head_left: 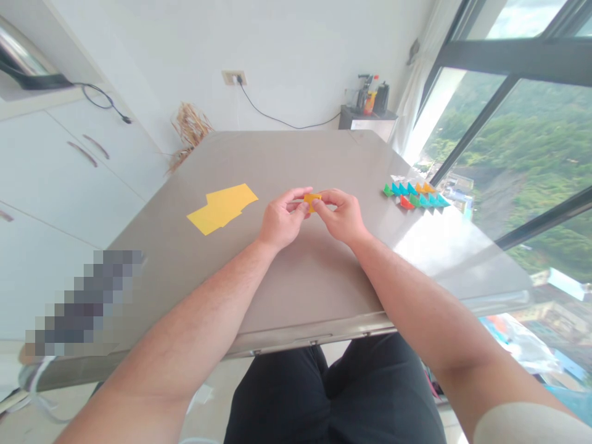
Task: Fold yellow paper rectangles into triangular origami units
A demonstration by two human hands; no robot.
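Both hands meet over the middle of the grey table (296, 290). A small folded yellow paper piece (311, 199) is pinched between them: my left hand (280, 219) grips its left side with thumb and fingers, and my right hand (341, 216) grips its right side. Flat yellow paper sheets (222, 208) lie to the left of my left hand. A cluster of folded paper triangles (415, 195) in green, teal, orange and red sits to the right, near the table's edge.
White cabinets (60, 179) stand on the left, and a cable runs from a wall socket (234, 77). A small stand with bottles (370, 98) is behind the table. Large windows (518, 154) fill the right side. A blurred patch lies at the table's near left corner.
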